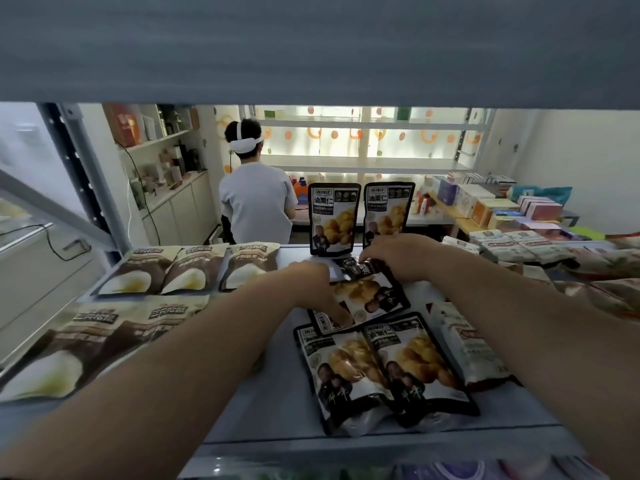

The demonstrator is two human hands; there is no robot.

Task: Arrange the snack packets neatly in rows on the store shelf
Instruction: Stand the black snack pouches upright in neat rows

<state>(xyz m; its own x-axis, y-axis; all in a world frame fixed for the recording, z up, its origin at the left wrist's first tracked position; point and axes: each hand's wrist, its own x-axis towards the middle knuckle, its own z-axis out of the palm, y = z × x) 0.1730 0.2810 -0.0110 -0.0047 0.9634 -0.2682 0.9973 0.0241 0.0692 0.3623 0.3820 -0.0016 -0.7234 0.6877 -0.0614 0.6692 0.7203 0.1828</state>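
Note:
Two black chestnut packets stand upright at the back of the grey shelf (277, 403), one on the left (333, 218) and one on the right (388, 211). A third black packet (369, 294) lies flat and askew in the middle. My left hand (317, 287) grips its near left edge, fingers curled down over it. My right hand (398, 252) pinches its far top edge, just in front of the right upright packet. Two more black packets (349, 372) (420, 365) lie flat side by side near the front.
Brown-and-cream packets lie in rows on the left, three at the back (194, 268) and larger ones in front (86, 344). A white packet (464, 344) lies at the right. Beyond the shelf a person in a grey shirt (256, 199) stands facing away, near tables with boxes (491, 206).

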